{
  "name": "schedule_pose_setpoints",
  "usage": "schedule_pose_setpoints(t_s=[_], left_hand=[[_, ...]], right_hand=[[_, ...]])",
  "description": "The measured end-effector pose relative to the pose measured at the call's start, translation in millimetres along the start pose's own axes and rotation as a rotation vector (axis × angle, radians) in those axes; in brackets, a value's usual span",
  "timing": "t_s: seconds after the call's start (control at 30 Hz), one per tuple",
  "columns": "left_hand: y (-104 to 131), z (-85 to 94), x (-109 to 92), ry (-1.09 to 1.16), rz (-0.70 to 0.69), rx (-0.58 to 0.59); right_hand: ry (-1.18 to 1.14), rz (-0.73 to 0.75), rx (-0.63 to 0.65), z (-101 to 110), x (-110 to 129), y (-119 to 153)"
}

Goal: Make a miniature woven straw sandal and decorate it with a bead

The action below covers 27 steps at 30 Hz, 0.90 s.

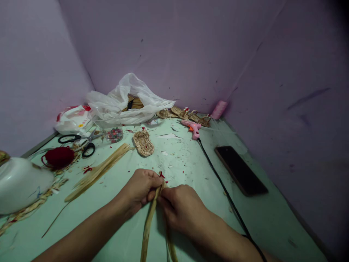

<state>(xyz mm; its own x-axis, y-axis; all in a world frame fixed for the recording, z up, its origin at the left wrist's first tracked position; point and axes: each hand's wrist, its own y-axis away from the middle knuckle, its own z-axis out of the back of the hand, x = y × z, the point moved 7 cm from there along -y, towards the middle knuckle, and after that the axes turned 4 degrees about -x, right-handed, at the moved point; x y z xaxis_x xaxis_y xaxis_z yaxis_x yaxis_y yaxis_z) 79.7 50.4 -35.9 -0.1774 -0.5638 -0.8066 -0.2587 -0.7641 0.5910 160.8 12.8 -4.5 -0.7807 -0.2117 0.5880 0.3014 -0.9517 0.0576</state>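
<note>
My left hand (143, 187) pinches the upper end of some dried straw strands (148, 225) near the front middle of the table. Right beside it, my right hand (181, 205) is closed on the same strands, just below a small red tie (161, 175). The strands hang down between my wrists towards the near edge. Beyond my hands lies a small woven sole (143, 143) with a red bead at its top. A loose straw bundle (100, 171) lies to the left.
A pink glue gun (193, 128) trails a black cable past my right arm. A phone (241, 170) lies right. Scissors (88, 143), red yarn (59, 157), a bead cup (114, 135) and a white pot (24, 185) are left. A plastic bag (109, 105) lies behind.
</note>
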Motion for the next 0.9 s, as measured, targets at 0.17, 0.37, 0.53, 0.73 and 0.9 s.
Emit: schedule_pose_setpoints(t_s=[0.17, 0.37, 0.53, 0.73, 0.9], left_hand=[[3, -2.1, -7, -0.007, -0.073, -0.035], [2, -3.3, -11, 0.036, -0.112, 0.041], [2, -11.3, -13, -0.05, -0.169, 0.15], [3, -6.5, -13, -0.205, -0.165, 0.142], [2, 2.1, -8, -0.256, -0.075, 0.082]], right_hand=[[-0.042, -0.087, 0.04, 6, -8, -3], [-0.94, -0.367, -0.147, 19, -34, -13], [-1.292, -0.492, 0.122, -10, -26, -12], [-0.902, -0.474, 0.027, -4, -44, -15], [-0.861, -0.489, 0.056, -4, -43, -14]])
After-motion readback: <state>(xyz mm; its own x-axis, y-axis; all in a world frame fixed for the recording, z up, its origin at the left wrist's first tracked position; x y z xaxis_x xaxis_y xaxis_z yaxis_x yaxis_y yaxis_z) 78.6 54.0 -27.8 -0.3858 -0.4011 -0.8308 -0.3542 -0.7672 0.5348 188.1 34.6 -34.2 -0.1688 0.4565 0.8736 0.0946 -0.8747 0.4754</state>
